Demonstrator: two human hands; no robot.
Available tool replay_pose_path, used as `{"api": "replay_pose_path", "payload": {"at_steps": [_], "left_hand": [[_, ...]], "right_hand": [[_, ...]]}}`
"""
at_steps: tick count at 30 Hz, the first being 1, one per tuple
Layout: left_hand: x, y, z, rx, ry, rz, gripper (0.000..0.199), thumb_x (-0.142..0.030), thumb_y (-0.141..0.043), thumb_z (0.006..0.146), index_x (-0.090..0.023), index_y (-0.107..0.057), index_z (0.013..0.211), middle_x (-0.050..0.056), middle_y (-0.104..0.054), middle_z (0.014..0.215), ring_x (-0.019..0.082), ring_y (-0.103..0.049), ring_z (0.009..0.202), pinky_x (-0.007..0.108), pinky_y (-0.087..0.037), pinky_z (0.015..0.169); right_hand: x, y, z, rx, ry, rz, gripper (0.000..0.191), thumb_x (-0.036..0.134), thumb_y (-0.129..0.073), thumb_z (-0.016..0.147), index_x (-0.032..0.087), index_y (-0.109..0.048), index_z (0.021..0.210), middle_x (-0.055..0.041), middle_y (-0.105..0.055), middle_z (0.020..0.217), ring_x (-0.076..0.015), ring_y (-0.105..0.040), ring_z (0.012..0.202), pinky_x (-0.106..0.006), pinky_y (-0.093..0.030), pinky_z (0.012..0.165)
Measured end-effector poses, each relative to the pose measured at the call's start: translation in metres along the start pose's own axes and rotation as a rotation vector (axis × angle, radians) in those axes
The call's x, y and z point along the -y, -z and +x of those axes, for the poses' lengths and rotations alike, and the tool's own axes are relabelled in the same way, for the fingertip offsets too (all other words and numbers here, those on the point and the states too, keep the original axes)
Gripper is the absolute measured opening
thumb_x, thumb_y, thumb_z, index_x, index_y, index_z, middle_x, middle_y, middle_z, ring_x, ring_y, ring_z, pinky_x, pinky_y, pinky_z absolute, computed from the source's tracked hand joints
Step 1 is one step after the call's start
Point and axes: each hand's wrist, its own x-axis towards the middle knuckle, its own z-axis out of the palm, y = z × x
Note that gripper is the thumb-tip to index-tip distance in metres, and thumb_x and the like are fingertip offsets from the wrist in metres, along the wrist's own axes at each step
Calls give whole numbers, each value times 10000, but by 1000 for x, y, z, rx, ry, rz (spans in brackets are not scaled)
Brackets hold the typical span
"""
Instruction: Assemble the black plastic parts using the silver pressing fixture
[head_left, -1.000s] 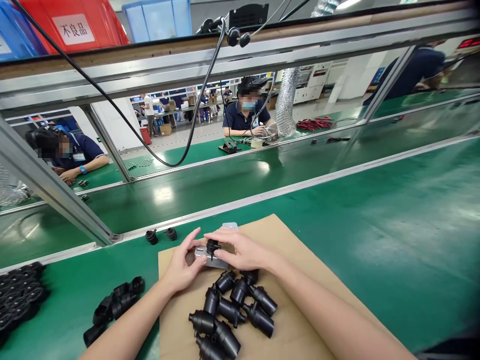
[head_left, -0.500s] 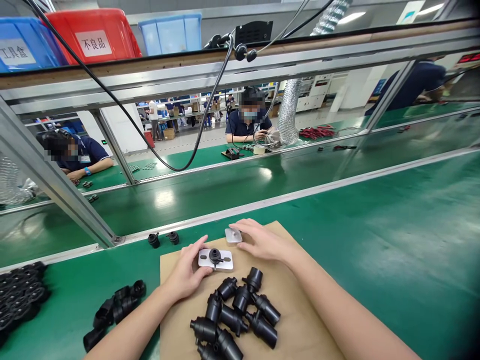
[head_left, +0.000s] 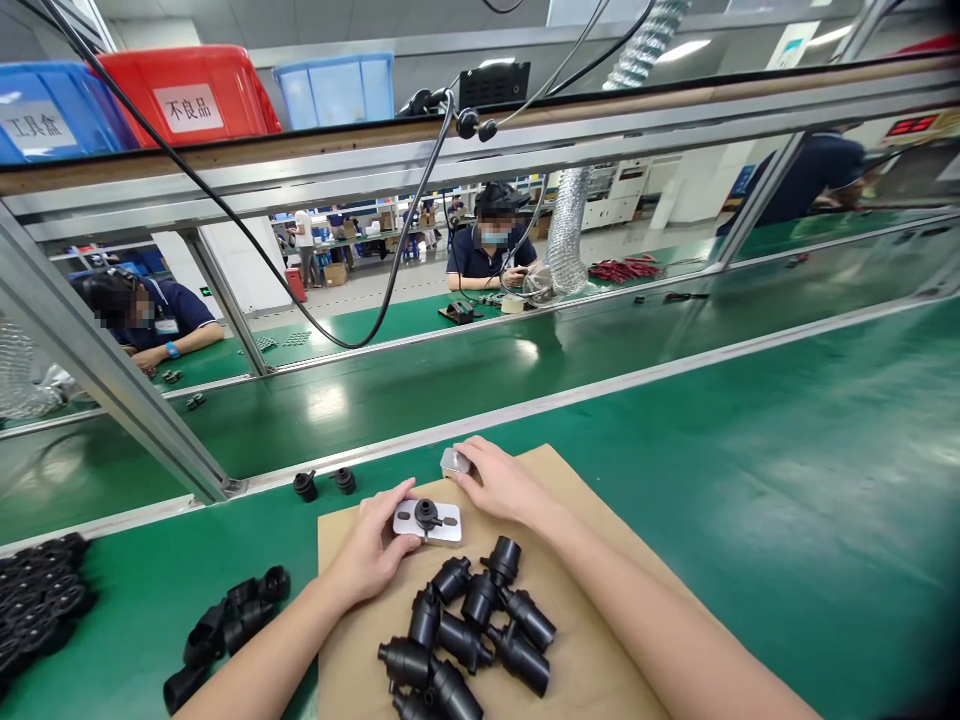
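Above the bench [head_left: 712,480], a red bin [head_left: 251,100] reads 不良品, a blue bin [head_left: 82,105] 工具盒; on brown sheet [head_left: 352,650], the left hand [head_left: 369,545] clasps a silver block [head_left: 441,534] under a black fitting [head_left: 427,513]; the right hand [head_left: 496,483] touches a smaller block [head_left: 452,463], grip unclear.

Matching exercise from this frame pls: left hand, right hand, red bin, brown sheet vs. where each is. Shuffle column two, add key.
1. Left hand
2. Right hand
3. Red bin
4. Brown sheet

A. On the overhead shelf
B. At the slotted metal plate
C. Under the black cylindrical parts
D. At the small metal block

Pairs: 1-B, 2-D, 3-A, 4-C
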Motion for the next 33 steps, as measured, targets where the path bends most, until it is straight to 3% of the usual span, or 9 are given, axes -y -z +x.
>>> {"api": "replay_pose_path", "payload": {"at_steps": [6,10,16,19,24,28,31,33], "left_hand": [[3,3,1,33,22,-33,779,-158,-650,960,-413,-380,1644,42,-630,1516,306,-562,1359,541,-395,1228],[6,4,0,69,44,-98,819,-163,-642,968,-380,-314,1686,65,-594,1566,306,-563,1378,535,-408,1243],[6,4,-1,47,23,-54,821,-192,-655,988,-351,-284,1703,75,-556,1618,331,-542,1399,567,-389,1263],[6,4,-2,46,24,-35,813,-215,-672,992,-339,-294,1701,86,-543,1629,334,-550,1392,562,-399,1260],[8,3,-2,56,22,-25,792,-219,-668,1000,-350,-309,1693,73,-482,1682,331,-508,1452,558,-354,1293],[10,2,-2,60,28,-49,810,-216,-662,1002,-372,-278,1699,59,-526,1647,319,-501,1463,554,-352,1293],[9,1,-2,58,24,-116,820,-231,-662,1003,-358,-260,1707,73,-555,1616,317,-541,1423,553,-390,1272],[7,0,-2,48,13,-177,847,-248,-673,1000,-344,-232,1716,93,-578,1590,319,-575,1390,557,-409,1261]], "right_hand": [[-9,1,4,-9,3,212,513,154,-572,959,176,-530,1470,-168,-621,1381,-298,-659,1175,-467,-560,1011],[14,11,-9,75,156,382,522,185,-552,989,256,-498,1503,-110,-594,1486,-250,-649,1238,-386,-586,1003],[43,16,-22,251,352,544,543,138,-589,951,279,-549,1474,-82,-633,1397,-253,-618,1215,-406,-545,1029],[42,16,-21,282,384,539,539,125,-581,966,282,-552,1481,-86,-621,1413,-251,-610,1223,-404,-539,1021],[41,16,-20,310,465,437,518,89,-518,1014,298,-579,1484,-74,-589,1529,-270,-492,1416,-478,-433,1175],[47,22,-21,344,469,367,538,49,-465,1020,330,-592,1462,-47,-578,1544,-253,-516,1321,-449,-477,1112],[53,24,-23,319,410,258,454,127,-616,992,296,-624,1414,-84,-645,1376,-277,-556,1236,-448,-502,1070],[55,22,-24,268,340,167,544,260,-825,891,260,-634,1401,-98,-665,1233,-315,-576,1176,-480,-514,1044]]}}
